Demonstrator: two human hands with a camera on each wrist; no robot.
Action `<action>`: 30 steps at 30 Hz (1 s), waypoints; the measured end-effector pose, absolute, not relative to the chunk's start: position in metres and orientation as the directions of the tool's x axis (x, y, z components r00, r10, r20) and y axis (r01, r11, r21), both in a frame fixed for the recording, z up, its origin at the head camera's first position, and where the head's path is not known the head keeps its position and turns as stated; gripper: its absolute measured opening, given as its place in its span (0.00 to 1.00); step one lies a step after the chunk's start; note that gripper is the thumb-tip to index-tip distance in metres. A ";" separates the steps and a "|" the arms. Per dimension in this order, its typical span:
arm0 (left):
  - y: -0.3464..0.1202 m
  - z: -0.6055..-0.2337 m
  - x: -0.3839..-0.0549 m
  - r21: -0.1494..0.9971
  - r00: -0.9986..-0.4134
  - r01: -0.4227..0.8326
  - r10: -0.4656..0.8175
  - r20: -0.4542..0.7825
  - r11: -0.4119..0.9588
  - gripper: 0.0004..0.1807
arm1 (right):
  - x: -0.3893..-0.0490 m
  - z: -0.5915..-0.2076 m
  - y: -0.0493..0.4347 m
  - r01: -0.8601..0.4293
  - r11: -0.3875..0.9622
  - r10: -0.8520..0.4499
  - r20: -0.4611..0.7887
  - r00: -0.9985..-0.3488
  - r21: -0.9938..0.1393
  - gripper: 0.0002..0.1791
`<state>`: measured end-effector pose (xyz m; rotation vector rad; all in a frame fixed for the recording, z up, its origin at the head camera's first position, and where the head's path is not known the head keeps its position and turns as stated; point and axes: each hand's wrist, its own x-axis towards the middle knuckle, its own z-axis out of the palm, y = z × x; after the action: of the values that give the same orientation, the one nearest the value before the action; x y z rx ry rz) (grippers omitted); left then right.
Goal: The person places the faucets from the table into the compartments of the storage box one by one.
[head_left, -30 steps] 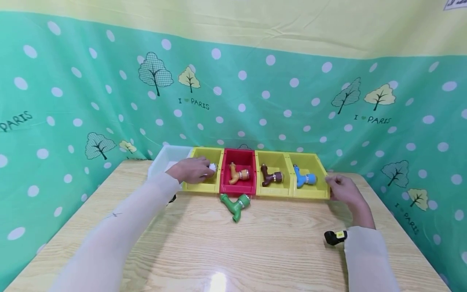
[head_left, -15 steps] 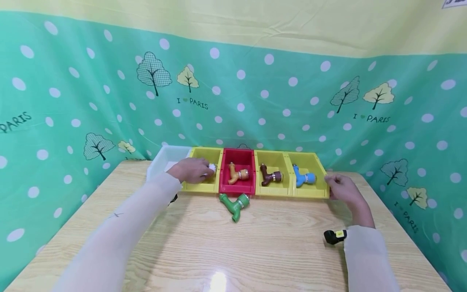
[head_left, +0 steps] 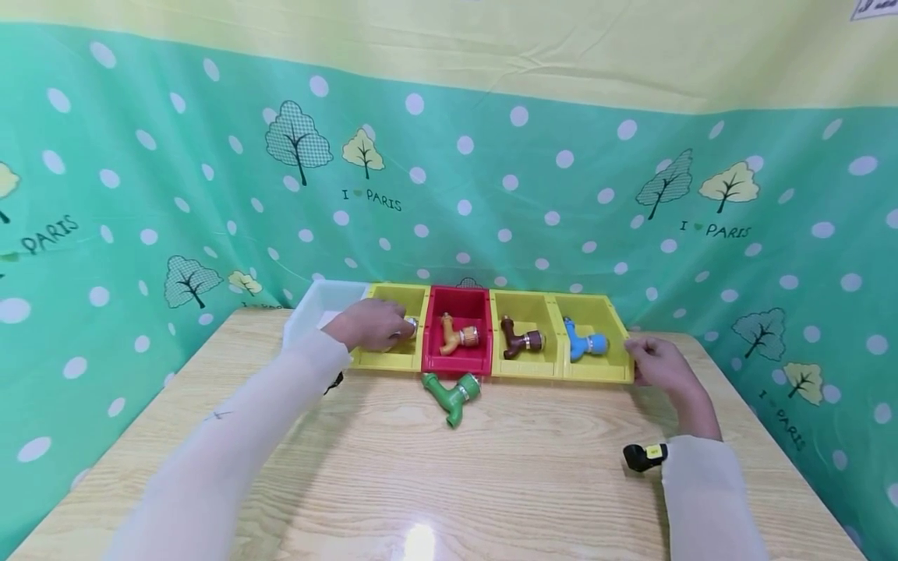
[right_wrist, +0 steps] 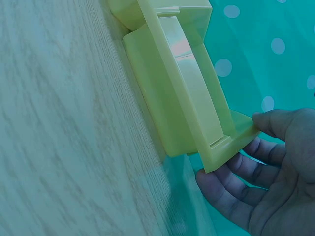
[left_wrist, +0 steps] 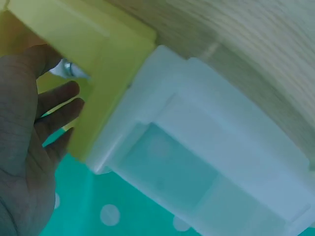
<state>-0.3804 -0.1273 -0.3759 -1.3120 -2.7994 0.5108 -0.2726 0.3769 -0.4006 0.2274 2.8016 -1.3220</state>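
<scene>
My left hand reaches into the left yellow bin. Its thumb and fingers are bent about a white tap, mostly hidden by the hand; a metal ring shows on it. At the other end of the row, my right hand pinches the outer rim of the right yellow bin between thumb and fingers. A blue tap lies in that bin. A brown tap sits in the yellow bin beside it, and an orange tap in the red bin.
On the table, a green tap lies in front of the red bin. A whitish translucent bin stands at the row's left end. Behind the row hangs a dotted green curtain.
In the left bin, slightly less of the white tap shows past my left hand. The right hand stays on the rim, and the bins and other taps have not moved.
</scene>
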 end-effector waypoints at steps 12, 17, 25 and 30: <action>-0.120 -0.342 -0.357 -0.447 -0.638 0.702 0.768 -0.051 0.554 0.11 | -0.272 -0.399 0.375 0.152 0.626 0.121 -0.098 -0.988 -0.765 0.31; -0.119 -0.340 -0.344 -0.483 -0.620 0.679 0.784 0.028 0.554 0.13 | -0.271 -0.400 0.376 0.157 0.624 0.120 -0.106 -0.987 -0.765 0.31; -0.110 -0.350 -0.319 -0.458 -0.571 0.686 0.808 0.143 0.566 0.16 | -0.271 -0.402 0.378 0.146 0.631 0.112 -0.098 -0.989 -0.761 0.30; -0.097 -0.356 -0.303 -0.422 -0.549 0.709 0.818 0.172 0.565 0.13 | -0.271 -0.403 0.379 0.144 0.633 0.111 -0.095 -0.989 -0.761 0.32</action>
<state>-0.3028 -0.0971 -0.3556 -1.2471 -2.4522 0.4332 -0.2714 0.3789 -0.4034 0.2187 2.8033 -1.3113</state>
